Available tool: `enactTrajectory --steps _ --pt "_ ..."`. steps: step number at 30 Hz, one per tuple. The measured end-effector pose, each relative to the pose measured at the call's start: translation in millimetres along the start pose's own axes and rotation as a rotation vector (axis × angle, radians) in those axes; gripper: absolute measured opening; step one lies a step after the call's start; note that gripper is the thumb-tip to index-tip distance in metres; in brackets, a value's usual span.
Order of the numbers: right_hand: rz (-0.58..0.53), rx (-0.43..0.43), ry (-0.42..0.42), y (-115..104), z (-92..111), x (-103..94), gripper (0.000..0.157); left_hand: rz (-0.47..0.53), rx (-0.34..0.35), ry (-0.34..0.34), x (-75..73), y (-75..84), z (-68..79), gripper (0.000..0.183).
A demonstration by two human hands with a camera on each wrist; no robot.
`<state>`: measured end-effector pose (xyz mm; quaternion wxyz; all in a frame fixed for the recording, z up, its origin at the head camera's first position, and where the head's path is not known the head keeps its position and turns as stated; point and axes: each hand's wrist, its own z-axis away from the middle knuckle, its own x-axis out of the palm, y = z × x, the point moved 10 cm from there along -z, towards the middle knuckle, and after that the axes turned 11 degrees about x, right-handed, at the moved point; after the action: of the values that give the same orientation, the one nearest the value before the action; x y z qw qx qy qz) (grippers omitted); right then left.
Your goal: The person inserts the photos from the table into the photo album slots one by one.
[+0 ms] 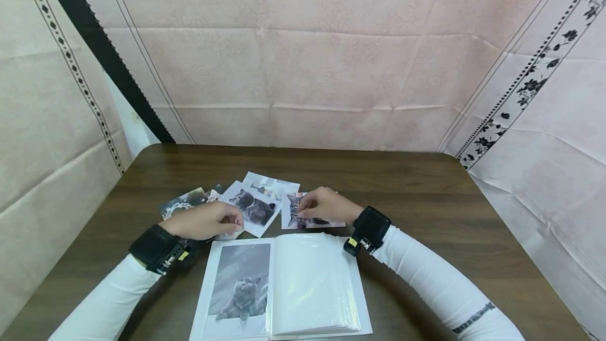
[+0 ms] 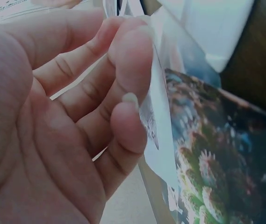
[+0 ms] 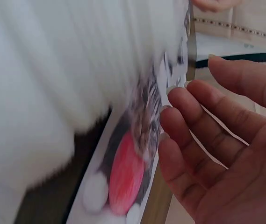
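Observation:
My left hand [image 1: 201, 220] is over the left part of a spread of loose photos, its fingers loosely curled, with nothing visible between thumb and fingers. Beside its fingertips, a dark plant photo [image 2: 217, 154] fills the right of the left wrist view. A grey cat photo [image 1: 258, 209] lies just past that hand. My right hand [image 1: 329, 205] hovers at a tabby cat photo [image 1: 288, 219], covering part of it; its fingers are relaxed and hold nothing. Whether the fingertips touch the photo I cannot tell. Nearer to me, a photo album [image 1: 314, 283] lies open.
On the album's left page shows a grey cat picture [image 1: 241, 288]; the right page looks blank white. Another pale photo [image 1: 279, 187] lies behind the grey cat one. The brown table [image 1: 402, 178] ends at hanging cloth [image 1: 331, 83] on the far side.

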<state>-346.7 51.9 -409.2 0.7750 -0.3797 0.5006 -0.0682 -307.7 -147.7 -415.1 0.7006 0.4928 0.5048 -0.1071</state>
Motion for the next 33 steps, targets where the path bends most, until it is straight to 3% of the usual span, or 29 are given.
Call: enactTrajectory --steps 6,13,17,22,33 --pt "0.077 0.046 0.119 12 -5 -14.6 0.025 -0.034 -0.013 0.022 0.0 3.5 -6.6 0.011" --pt "0.273 0.127 0.202 25 -11 -26.7 0.052 -0.048 0.025 0.067 -1.1 13.5 -18.0 0.01" --pt "0.387 0.168 0.201 32 -13 -28.1 0.063 -0.063 0.031 0.063 5.4 13.3 -25.5 0.009" --pt "0.453 0.173 0.175 37 -15 -25.7 0.073 -0.086 0.035 0.057 12.3 13.1 -33.0 0.009" --pt "0.525 0.151 0.167 35 -22 -23.4 0.073 -0.085 0.037 0.033 14.6 24.3 -49.0 0.011"
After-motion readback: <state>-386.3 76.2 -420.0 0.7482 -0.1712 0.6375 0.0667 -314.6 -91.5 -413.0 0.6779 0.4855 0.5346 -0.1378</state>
